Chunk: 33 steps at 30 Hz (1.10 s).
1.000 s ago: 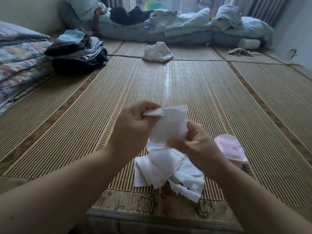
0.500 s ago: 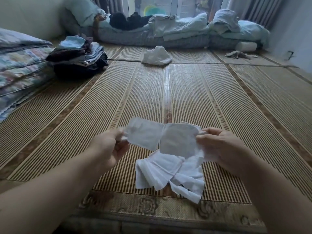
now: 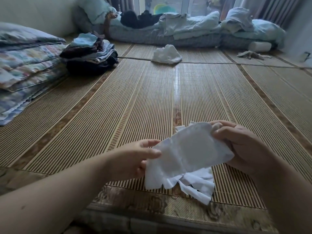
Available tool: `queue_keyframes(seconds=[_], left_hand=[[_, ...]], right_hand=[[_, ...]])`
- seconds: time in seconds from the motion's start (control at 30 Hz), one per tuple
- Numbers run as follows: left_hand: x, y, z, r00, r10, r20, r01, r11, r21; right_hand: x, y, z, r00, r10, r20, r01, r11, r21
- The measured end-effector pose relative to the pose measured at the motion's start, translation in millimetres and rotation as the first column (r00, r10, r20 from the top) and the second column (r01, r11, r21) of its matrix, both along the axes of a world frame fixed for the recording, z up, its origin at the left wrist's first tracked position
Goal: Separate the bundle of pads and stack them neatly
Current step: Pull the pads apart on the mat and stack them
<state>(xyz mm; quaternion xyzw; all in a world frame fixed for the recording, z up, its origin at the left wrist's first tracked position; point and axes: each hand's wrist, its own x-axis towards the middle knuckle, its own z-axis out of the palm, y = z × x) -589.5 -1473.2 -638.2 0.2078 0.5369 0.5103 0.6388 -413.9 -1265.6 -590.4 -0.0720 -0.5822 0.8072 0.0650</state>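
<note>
Both the left hand [image 3: 135,159] and right hand [image 3: 243,146] pinch one white pad [image 3: 190,149] by its ends, held above the loose pads [image 3: 194,184] on the near bamboo mat [image 3: 152,102]. A careless drop could leave it crooked or crumpled.

The pad [image 3: 190,152] at lower centre and the bundle [image 3: 199,183] below it are coloured plain white. The mat [image 3: 135,107] is striped tan and dark brown, with brown patterned bands. A pastel floral print is shown on the quilts [image 3: 25,68] at left.
</note>
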Motion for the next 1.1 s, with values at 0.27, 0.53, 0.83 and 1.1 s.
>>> queue_keyframes(seconds=[0.27,0.53,0.83,1.1], left_hand=[[22,14,11,0.854,-0.030,-0.519,0.049,0.999,0.023],[-14,9,9,0.820,0.182,-0.542,-0.255,0.965,-0.062],[-62,-30,9,0.850,0.275,-0.449,-0.377,0.913,-0.156],[-64,-52,8,0.753,0.260,-0.604,-0.472,0.854,-0.220]], right_hand=[[4,-7,11,0.997,-0.032,-0.076,0.030,0.999,-0.024],[17,24,0,0.919,-0.350,0.183,0.332,0.935,0.121],[17,42,-35,0.669,-0.572,0.475,0.405,0.816,0.412],[2,45,-50,0.630,-0.623,0.465,0.423,0.776,0.467]])
